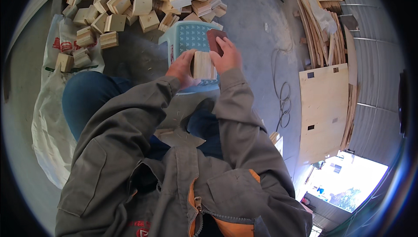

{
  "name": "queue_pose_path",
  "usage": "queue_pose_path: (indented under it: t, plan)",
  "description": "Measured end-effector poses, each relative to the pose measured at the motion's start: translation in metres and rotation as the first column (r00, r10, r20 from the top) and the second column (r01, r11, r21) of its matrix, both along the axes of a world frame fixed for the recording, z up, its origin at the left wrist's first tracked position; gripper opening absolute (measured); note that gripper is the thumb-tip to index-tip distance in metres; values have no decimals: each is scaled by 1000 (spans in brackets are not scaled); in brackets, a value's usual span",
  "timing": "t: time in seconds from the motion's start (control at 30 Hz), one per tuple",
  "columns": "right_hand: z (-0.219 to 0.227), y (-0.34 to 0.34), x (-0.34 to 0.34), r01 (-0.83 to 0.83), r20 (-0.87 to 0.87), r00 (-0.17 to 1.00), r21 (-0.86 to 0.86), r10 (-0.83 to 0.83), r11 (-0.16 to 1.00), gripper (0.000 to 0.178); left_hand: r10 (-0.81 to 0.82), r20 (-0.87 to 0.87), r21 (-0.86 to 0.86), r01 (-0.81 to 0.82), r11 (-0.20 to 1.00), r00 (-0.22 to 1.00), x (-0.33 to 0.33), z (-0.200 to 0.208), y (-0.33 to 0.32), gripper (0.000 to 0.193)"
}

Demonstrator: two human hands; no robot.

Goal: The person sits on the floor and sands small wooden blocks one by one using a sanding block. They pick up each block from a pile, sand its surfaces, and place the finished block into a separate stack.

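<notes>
Over a light blue plastic stool (167,39), my left hand (182,68) grips a squared block of layered wood (203,66) from its left side. My right hand (228,56) is closed around a reddish-brown piece of sandpaper (214,39), flat and roughly rectangular. The right thumb is close to the block's upper right edge; whether it touches the wood I cannot tell. The sandpaper sits above and to the right of the block, with part of it hidden by the fingers.
A heap of similar wood blocks (143,5) lies beyond the stool, toward the left. Some rest on a white woven sack (50,119) by my left knee. Plywood sheets (324,110) lean along the right wall, and a thin cable (285,99) coils on the floor.
</notes>
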State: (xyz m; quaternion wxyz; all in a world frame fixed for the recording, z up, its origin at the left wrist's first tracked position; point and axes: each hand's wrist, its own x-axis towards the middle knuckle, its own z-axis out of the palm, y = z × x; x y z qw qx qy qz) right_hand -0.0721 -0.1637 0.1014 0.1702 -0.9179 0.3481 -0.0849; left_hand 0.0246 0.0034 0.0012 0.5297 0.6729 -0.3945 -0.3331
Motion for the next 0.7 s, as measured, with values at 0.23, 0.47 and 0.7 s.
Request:
queue_pose_path:
  t: [0.23, 0.47, 0.7]
  plan:
    - [4, 91, -98, -21, 177, 984, -88, 36, 996, 63, 27, 99, 26, -30, 999, 995, -1, 10, 1, 99]
    - [0, 133, -132, -83, 183, 976, -189, 118, 978, 65, 73, 109, -80, -64, 995, 991, -5, -8, -2, 96]
    - [1, 63, -37, -92, 134, 984, -199, 120, 976, 59, 42, 60, -130, -34, 991, 997, -1, -21, -4, 98]
